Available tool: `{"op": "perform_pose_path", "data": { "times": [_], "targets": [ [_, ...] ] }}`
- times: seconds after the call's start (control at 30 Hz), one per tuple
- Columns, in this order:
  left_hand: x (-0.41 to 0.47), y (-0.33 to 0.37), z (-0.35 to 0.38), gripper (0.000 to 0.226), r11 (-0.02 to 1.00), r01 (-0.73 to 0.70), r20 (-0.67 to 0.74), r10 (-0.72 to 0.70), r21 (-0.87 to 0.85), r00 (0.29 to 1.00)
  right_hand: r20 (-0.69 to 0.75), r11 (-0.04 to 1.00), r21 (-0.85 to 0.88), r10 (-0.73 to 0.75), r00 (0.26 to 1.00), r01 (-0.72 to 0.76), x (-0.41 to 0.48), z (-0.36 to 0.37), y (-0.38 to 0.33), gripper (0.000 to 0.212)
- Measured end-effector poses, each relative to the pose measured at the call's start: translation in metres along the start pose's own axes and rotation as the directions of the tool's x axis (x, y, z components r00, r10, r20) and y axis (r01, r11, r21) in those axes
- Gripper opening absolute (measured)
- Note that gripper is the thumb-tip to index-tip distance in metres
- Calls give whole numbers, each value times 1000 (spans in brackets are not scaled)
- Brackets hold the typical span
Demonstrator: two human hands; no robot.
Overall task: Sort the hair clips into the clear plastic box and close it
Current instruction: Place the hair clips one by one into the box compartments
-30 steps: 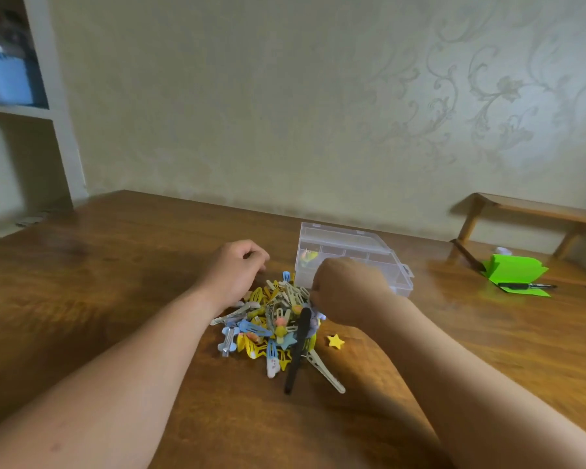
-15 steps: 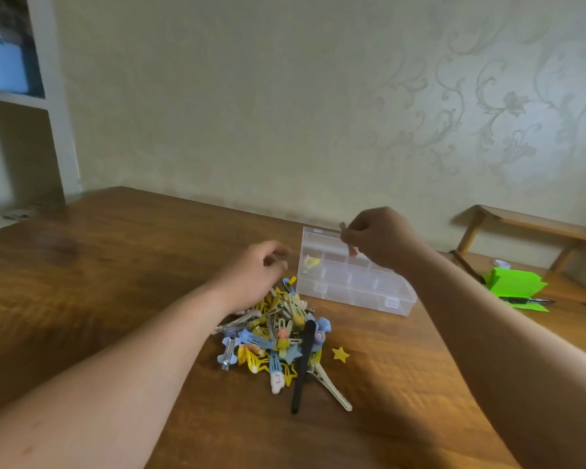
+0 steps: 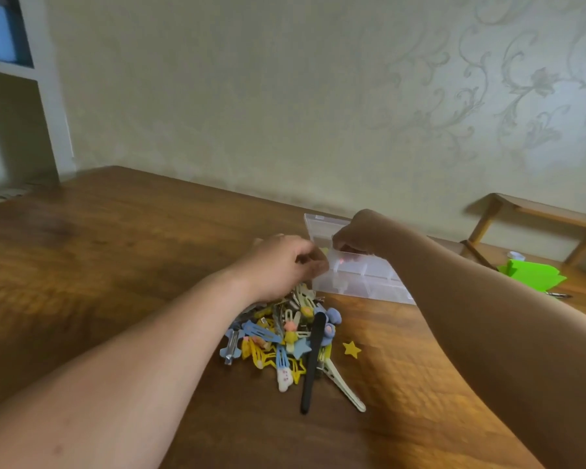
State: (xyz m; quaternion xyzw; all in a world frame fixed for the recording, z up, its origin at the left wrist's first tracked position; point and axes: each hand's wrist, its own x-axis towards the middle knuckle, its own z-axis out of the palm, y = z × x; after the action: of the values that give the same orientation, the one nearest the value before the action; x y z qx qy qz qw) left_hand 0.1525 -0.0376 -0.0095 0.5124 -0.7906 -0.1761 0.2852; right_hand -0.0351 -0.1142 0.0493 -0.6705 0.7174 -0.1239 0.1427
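Right hand [image 3: 362, 236]: fingers curled down into clear plastic compartment box [image 3: 369, 286]; pinch unclear. Left hand [image 3: 285, 262]: curled beside it, contents unclear. Heap of coloured hair clips [image 3: 285, 333], under left wrist: mostly unsorted; box unclosed.

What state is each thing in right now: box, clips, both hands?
clear plastic box: open, upright on the table.
hair clip pile: loose heap before the box, unsorted.
yellow star: lying alone right of the pile.
right hand: fingers curled down inside the box; grip unclear.
left hand: fingers curled beside the box's corner; hold unclear.
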Motion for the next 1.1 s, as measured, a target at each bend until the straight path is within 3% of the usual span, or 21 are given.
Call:
{"op": "perform_pose_path", "data": {
  "times": [0.17, 0.5, 0.6, 0.8, 0.93, 1.03, 1.1],
  "targets": [
    [-2, 3, 2, 37, 999, -26, 2, 26, 35, 1000, 64, 998, 25, 58, 996, -60, 3, 8, -1, 19],
    [-3, 2, 2, 32, 1000, 12, 3, -12, -21, 1000, 18, 976, 194, 100, 995, -101, 11, 10, 1, 8],
    [-3, 3, 3, 30, 999, 16, -4, -16, -36, 1000, 38, 988, 121, 96, 995, -100, 13, 13, 3, 11],
    [-3, 1, 3, 35, 998, 35, 4, -34, -55, 999, 215, 999, -32, 41, 976, -35, 13, 13, -5, 19],
    [-5, 2, 1, 38, 995, 32, -10, -33, -90, 999, 77, 997, 69, 18, 997, -23, 16, 15, 6, 18],
    [-4, 0, -7, 39, 987, 40, -40, -47, -154, 998, -116, 960, 265, -56, 992, 85, 4, 9, 21, 17],
    [-5, -2, -13, 38, 980, 38, -72, -53, -195, 996, -234, 936, 305, -105, 967, 175, -17, 3, 30, 18]
  ]
}}
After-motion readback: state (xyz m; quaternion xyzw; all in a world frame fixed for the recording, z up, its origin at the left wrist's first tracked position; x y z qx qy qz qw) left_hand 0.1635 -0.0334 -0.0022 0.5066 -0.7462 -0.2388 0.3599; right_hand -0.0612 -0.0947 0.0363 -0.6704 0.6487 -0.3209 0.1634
